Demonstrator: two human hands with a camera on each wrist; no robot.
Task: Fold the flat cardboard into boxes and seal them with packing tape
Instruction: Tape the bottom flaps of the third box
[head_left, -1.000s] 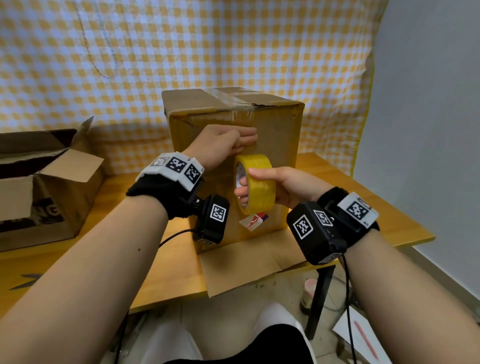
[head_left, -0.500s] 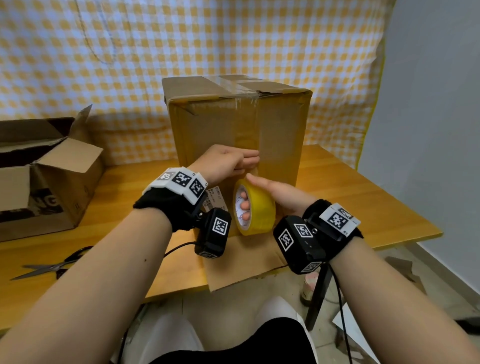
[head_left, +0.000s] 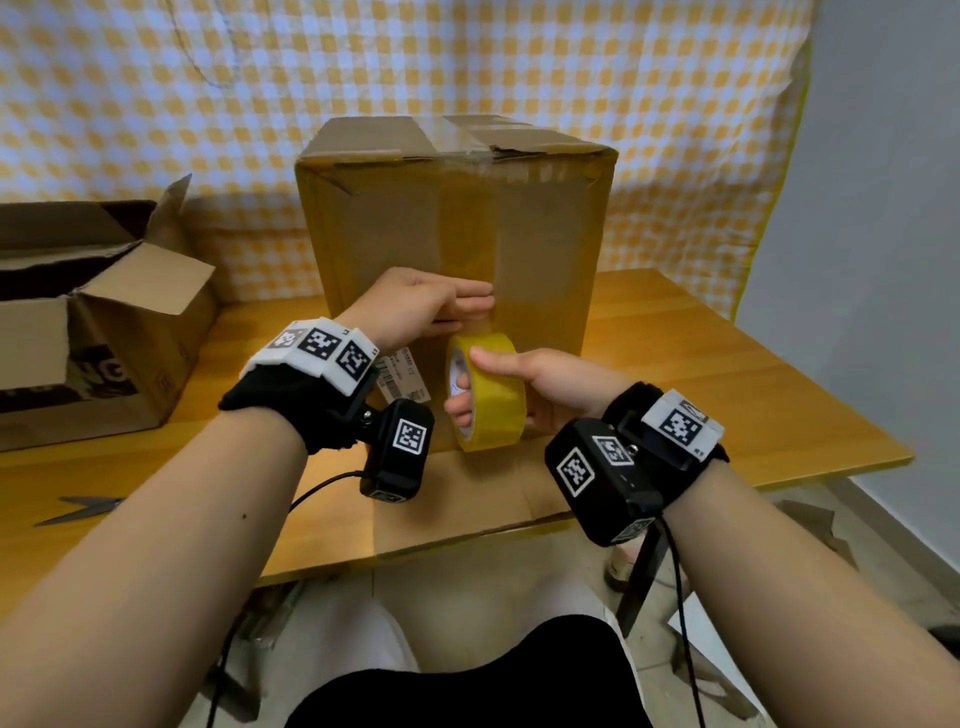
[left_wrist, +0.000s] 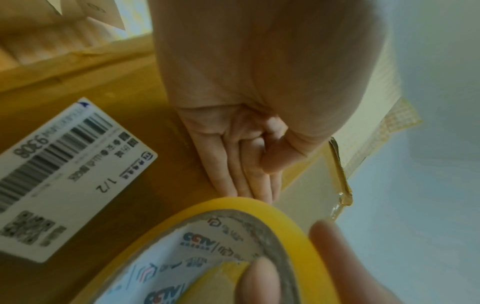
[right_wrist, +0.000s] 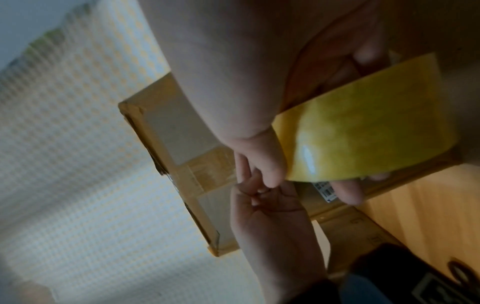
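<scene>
A wooden desk (head_left: 727, 384) stands before a yellow-and-white checked cloth (head_left: 208, 104) hung as a backdrop, with a plain grey wall (head_left: 883, 208) to the right. Near the desk's left edge sits an opened cardboard box (head_left: 93, 338) with its flaps up, and a pair of scissors (head_left: 83, 508) lies by the front left edge. At the middle of the desk, close to its front edge, the tall cardboard box (head_left: 457, 249) stands upright with its long axis vertical, its top flaps closed under clear tape; one bottom flap (head_left: 467, 504) lies flat toward the person and overhangs the front edge. A strip of tape (head_left: 470, 234) runs down the near face from the top seam. A white shipping label (left_wrist: 64, 179) is stuck low on that face.

The left hand (head_left: 415, 306) reaches forward, palm against the near face, its fingers (left_wrist: 241, 174) straight and held together, pressing flat on the strip just above the roll. The right hand (head_left: 540, 384) holds the yellow tape roll (head_left: 485, 397) low against the same face: the thumb lies over the outer rim and fingers are curled through the core. The roll stands on edge, its open core facing left, its axis level and parallel to the box face.
</scene>
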